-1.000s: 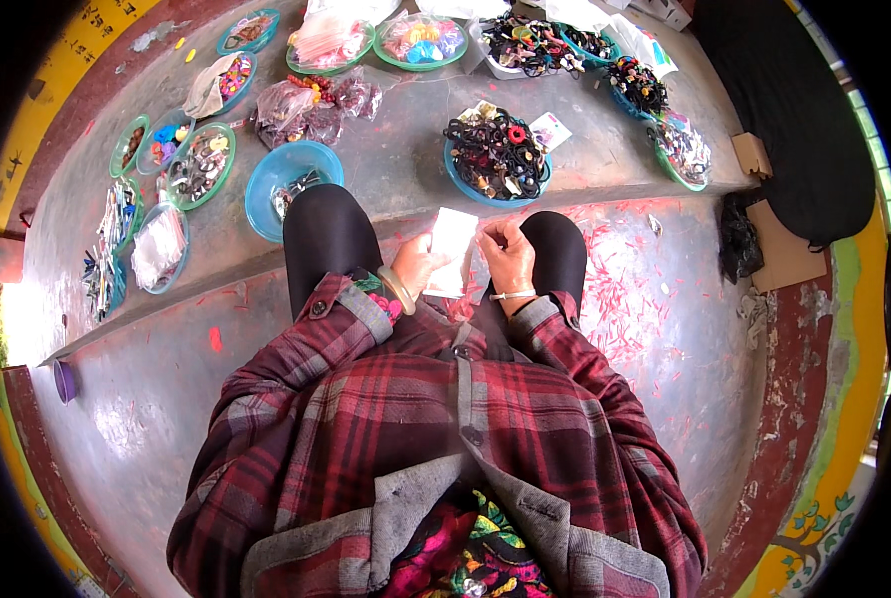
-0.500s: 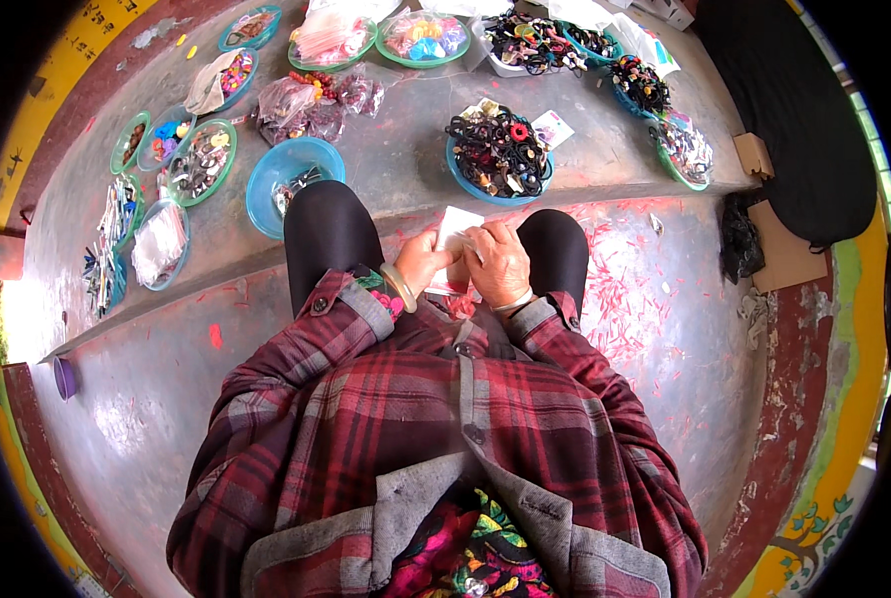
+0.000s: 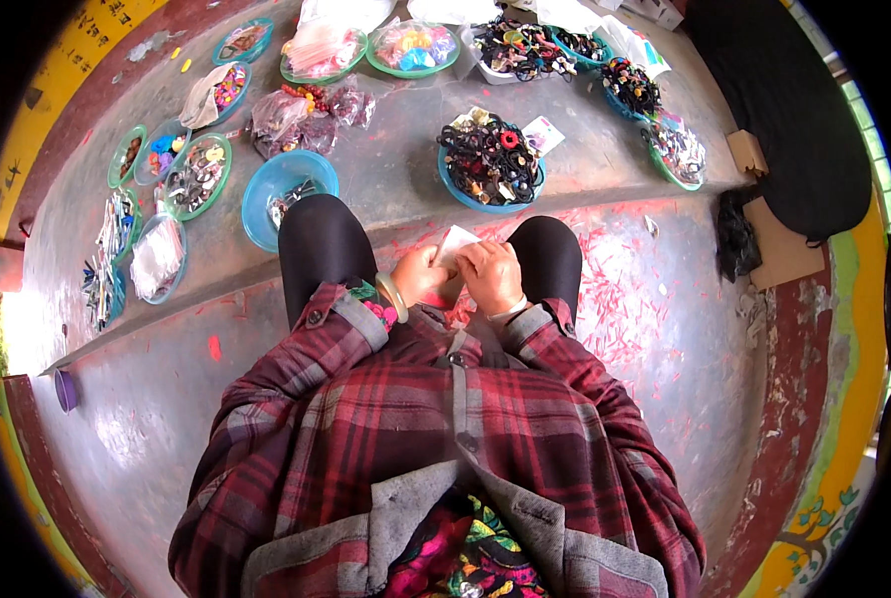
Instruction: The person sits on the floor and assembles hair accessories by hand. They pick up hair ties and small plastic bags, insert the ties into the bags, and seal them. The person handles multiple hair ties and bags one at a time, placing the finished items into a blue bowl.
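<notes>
Between my knees, my left hand (image 3: pixel 418 272) grips a small white card (image 3: pixel 456 242) by its left side. The fingers of my right hand (image 3: pixel 492 276) are bent and pressed against the card's right side, partly covering it. A bit of red material (image 3: pixel 457 315) shows just below the hands, too small to make out. Straight ahead on the raised ledge stands a blue bowl (image 3: pixel 492 205) heaped with dark hair ties (image 3: pixel 487 159). A second blue bowl (image 3: pixel 256 199), behind my left knee, holds a few small dark and silvery pieces.
The concrete ledge (image 3: pixel 385 149) carries several more bowls, including a green plate of pink strips (image 3: pixel 323 50) and a tray of dark hair ties (image 3: pixel 520 48). Red scraps (image 3: pixel 615 299) litter the floor at right. A cardboard piece (image 3: pixel 784 244) and black bag (image 3: pixel 736 234) lie far right.
The white card has tilted and shows less above my fingers. My right hand has shifted slightly left and down over it, and the whole view has moved a little.
</notes>
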A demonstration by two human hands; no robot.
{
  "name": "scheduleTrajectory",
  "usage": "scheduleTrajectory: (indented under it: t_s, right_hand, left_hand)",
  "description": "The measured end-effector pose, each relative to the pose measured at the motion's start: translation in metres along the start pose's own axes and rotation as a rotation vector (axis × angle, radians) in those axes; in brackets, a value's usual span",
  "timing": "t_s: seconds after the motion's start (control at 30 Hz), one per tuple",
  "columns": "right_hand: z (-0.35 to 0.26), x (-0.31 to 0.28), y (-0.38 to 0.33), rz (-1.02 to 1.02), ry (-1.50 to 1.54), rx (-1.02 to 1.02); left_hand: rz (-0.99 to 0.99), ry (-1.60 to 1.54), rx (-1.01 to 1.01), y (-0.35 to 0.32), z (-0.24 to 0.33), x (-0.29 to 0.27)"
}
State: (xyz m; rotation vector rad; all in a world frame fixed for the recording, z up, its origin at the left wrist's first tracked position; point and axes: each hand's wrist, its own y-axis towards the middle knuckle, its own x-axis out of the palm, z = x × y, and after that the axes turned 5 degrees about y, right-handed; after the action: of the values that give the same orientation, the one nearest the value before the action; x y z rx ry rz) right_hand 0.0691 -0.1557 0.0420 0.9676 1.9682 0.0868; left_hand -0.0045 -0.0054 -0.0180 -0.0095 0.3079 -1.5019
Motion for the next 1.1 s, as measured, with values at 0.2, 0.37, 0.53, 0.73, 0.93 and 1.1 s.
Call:
scheduleTrajectory:
  t_s: [0.2, 0.37, 0.53, 0.73, 0.93, 1.1]
  right_hand:
    - [0.01, 0.003, -0.004, -0.035, 0.505, 0.564]
    - [0.014, 0.008, -0.006, 0.06, 0.859, 0.558]
    - [0.017, 0.01, -0.005, 0.083, 0.765, 0.607]
    - [0.026, 0.005, -0.007, 0.1, 0.879, 0.658]
    - [0.022, 0.0, -0.006, 0.114, 0.834, 0.55]
    - [0.026, 0.004, -0.003, 0.293, 0.403, 0.202]
  left_hand:
    - [-0.09, -0.468, -0.15, -0.004, 0.011, -0.001]
    - [-0.042, -0.558, -0.178, -0.006, 0.016, -0.002]
    - [-0.027, -0.55, -0.159, -0.006, 0.019, -0.002]
    - [-0.078, -0.677, -0.147, -0.014, 0.043, -0.006]
    - [-0.038, -0.561, -0.129, -0.01, 0.031, -0.008]
    - [-0.08, -0.522, -0.132, -0.009, 0.031, -0.009]
